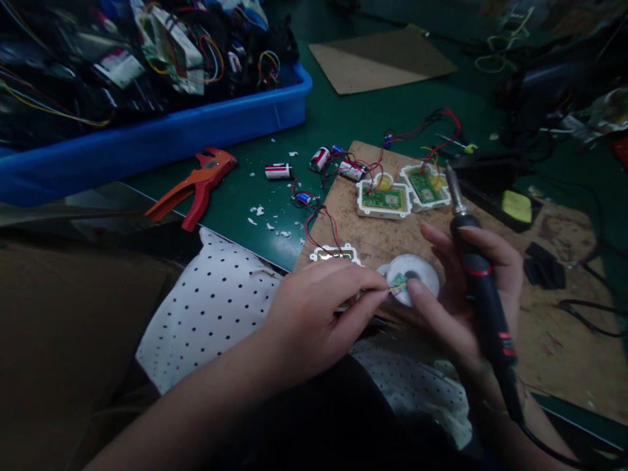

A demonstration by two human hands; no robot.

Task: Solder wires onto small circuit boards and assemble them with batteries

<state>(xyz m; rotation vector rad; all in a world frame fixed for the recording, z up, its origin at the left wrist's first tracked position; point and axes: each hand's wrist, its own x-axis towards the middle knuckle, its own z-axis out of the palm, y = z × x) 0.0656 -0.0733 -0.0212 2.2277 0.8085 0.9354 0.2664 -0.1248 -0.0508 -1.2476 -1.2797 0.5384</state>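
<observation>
My left hand (326, 304) pinches thin wires (392, 288) that run to a small green circuit board (400, 282). That board lies over a round pale spool (424, 271). In my right hand (456, 294) is a black soldering iron (483, 294), its metal tip pointing up and away; the thumb reaches to the small board. Just beyond my left hand a white-framed circuit module (338, 253) is partly hidden. Two more modules, one nearer (385, 199) and one to its right (426, 186), sit at the back of the brown work board (343, 212) with red and black wires.
A blue bin (206, 121) of wired parts stands back left. Orange cutters (203, 183), white batteries (278, 171) and scraps lie on the green table (255, 222). Cardboard (377, 62) lies behind. At right are a yellow sponge (517, 207), black pieces (544, 266) and a cable (589, 318).
</observation>
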